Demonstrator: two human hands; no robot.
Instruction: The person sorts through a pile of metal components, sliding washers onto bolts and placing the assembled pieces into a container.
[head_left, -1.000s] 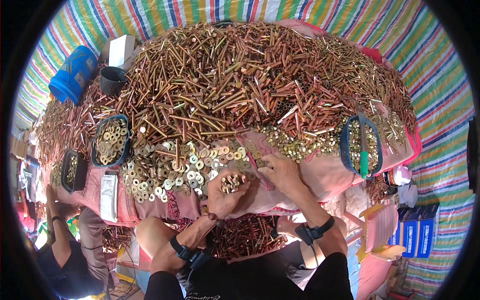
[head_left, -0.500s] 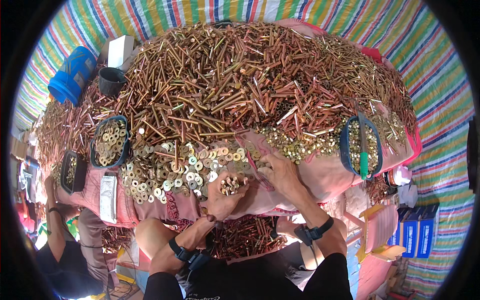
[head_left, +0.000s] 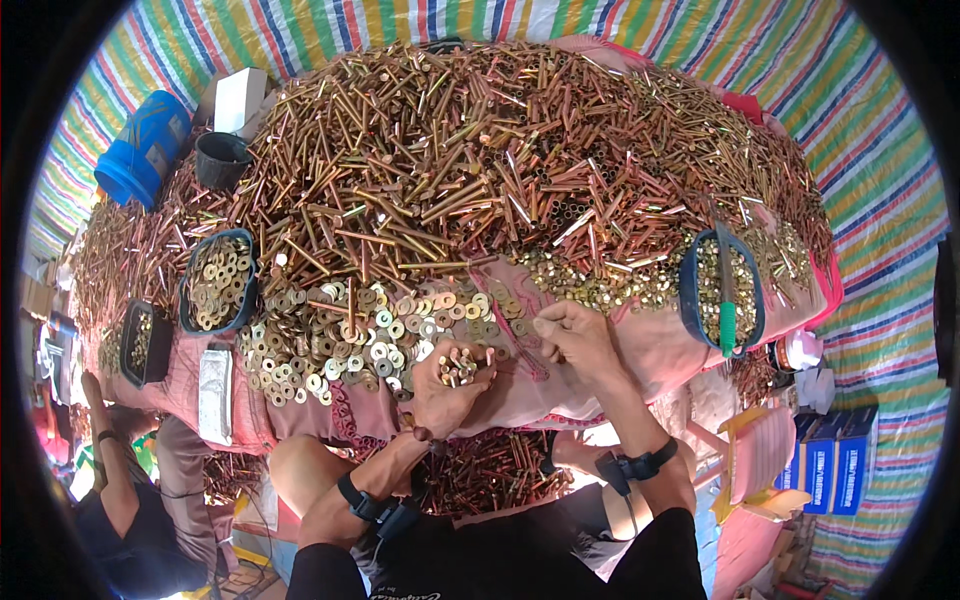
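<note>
My left hand (head_left: 447, 395) is closed round a bundle of bolts (head_left: 461, 366), whose ends point up out of the grip. To its right, my right hand (head_left: 580, 343) is raised over the pink cloth with thumb and forefinger pinched together. Whatever may be between those fingertips is too small to make out. Flat metal washers (head_left: 330, 345) lie spread on the cloth beyond and left of my left hand. Small brass-coloured nuts (head_left: 600, 290) lie in a heap just beyond my right hand. Behind both spreads rises a large pile of long coppery bolts (head_left: 450, 150).
A blue-rimmed tub of washers (head_left: 220, 283) stands left. Another tub (head_left: 706, 290) at right holds nuts and a green-handled tool (head_left: 727, 325). A black tray (head_left: 146, 343), blue bucket (head_left: 145, 150) and dark cup (head_left: 222, 160) are farther left. Another person's arm (head_left: 112, 440) shows at far left.
My right hand has drawn slightly right from the washers, and its fingers have come from reaching down to a raised pinch. My left hand keeps its bundle in nearly the same place.
</note>
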